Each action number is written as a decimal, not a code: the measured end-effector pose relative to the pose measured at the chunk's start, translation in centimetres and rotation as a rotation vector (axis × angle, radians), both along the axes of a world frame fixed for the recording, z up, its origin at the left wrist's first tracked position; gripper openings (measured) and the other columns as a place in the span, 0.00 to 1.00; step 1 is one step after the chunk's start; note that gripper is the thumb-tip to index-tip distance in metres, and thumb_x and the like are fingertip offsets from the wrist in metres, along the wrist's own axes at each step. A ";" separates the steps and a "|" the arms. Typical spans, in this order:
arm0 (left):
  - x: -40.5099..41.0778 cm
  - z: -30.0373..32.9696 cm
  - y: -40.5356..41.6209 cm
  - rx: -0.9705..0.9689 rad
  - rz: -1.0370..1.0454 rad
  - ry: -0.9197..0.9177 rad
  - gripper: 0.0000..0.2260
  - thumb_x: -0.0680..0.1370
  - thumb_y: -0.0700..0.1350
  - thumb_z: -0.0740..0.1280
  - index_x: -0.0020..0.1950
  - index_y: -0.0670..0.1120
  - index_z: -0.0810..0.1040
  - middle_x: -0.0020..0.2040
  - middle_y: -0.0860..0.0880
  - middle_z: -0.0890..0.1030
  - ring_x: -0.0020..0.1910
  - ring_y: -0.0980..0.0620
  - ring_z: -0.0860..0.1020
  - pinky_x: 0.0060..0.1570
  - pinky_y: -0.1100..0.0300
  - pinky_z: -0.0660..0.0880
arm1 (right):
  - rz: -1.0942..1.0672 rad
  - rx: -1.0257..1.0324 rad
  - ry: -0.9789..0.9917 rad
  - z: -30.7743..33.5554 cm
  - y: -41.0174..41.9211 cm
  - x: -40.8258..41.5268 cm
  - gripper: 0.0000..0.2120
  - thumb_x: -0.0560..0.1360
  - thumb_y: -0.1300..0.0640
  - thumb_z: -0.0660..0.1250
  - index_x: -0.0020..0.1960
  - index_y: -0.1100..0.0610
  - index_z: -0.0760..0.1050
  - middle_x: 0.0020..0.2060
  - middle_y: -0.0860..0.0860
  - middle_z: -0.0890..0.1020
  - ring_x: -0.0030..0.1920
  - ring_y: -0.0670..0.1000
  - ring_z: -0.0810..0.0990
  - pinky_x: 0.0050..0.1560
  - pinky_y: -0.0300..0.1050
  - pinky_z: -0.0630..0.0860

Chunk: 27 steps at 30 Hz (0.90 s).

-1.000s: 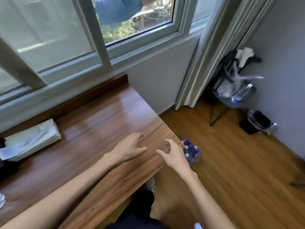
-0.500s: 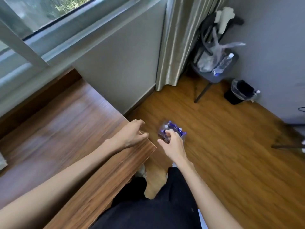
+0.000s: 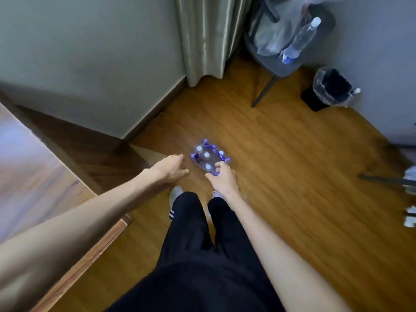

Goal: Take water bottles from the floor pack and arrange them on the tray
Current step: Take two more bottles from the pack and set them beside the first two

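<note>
- The pack (image 3: 208, 157) of bottles is seen on the wooden floor (image 3: 292, 176), just beyond the feet, near the wall corner.
- The right hand (image 3: 222, 177) is held over the pack's near edge, its grip spread; contact cannot be told.
- The left hand (image 3: 171, 168) is held beside the pack, grip loose and empty.
- The table (image 3: 33, 176) is seen at left.

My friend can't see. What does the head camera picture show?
Two bare arms reach down toward a purple-wrapped pack of water bottles on a wooden floor; the right hand is at its near edge, the left hand open beside it. A chair stands behind.
</note>
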<state>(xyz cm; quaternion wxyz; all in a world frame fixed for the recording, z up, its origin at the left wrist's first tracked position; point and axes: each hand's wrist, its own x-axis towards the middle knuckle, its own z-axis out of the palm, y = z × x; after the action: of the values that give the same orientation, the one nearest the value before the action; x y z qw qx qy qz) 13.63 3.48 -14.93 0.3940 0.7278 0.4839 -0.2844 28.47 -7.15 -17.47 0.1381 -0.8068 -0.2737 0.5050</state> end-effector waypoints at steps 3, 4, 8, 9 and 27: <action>2.7 -5.1 0.8 -0.025 -0.041 0.032 0.18 0.80 0.49 0.64 0.64 0.38 0.74 0.62 0.36 0.78 0.61 0.37 0.77 0.58 0.50 0.73 | 0.013 -0.081 0.003 -4.8 0.8 2.7 0.23 0.76 0.54 0.72 0.68 0.60 0.72 0.62 0.56 0.81 0.64 0.56 0.78 0.58 0.45 0.72; 3.4 -6.9 0.9 -0.032 -0.057 0.039 0.18 0.80 0.49 0.64 0.64 0.38 0.73 0.63 0.36 0.78 0.62 0.37 0.76 0.58 0.50 0.73 | 0.029 -0.100 0.009 -6.6 1.1 3.4 0.22 0.76 0.55 0.71 0.67 0.61 0.72 0.61 0.56 0.81 0.63 0.56 0.78 0.56 0.44 0.71; 5.6 -14.5 1.4 -0.035 -0.092 0.095 0.17 0.81 0.48 0.63 0.66 0.39 0.72 0.64 0.38 0.77 0.63 0.38 0.76 0.58 0.51 0.72 | 0.066 -0.164 0.008 -14.2 2.6 5.0 0.18 0.77 0.55 0.70 0.64 0.61 0.73 0.59 0.57 0.81 0.61 0.58 0.79 0.51 0.45 0.72; 6.0 -16.4 1.5 -0.033 -0.077 0.103 0.17 0.81 0.48 0.63 0.66 0.39 0.72 0.64 0.38 0.77 0.63 0.39 0.76 0.58 0.52 0.71 | 0.079 -0.172 0.005 -16.3 3.0 5.1 0.18 0.77 0.56 0.70 0.63 0.61 0.74 0.58 0.57 0.81 0.60 0.58 0.79 0.52 0.46 0.73; 10.3 -51.6 4.0 0.034 0.095 0.067 0.26 0.78 0.50 0.67 0.72 0.40 0.66 0.66 0.36 0.74 0.63 0.35 0.75 0.57 0.48 0.73 | 0.226 -0.211 -0.069 -49.8 6.7 3.9 0.23 0.73 0.43 0.71 0.60 0.59 0.80 0.55 0.59 0.84 0.59 0.62 0.82 0.53 0.51 0.78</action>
<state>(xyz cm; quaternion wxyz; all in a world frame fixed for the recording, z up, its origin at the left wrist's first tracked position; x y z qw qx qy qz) 23.96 7.46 -66.52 0.3781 0.7006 0.5358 -0.2812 32.34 -0.48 -67.30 -0.0146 -0.7978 -0.3127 0.5153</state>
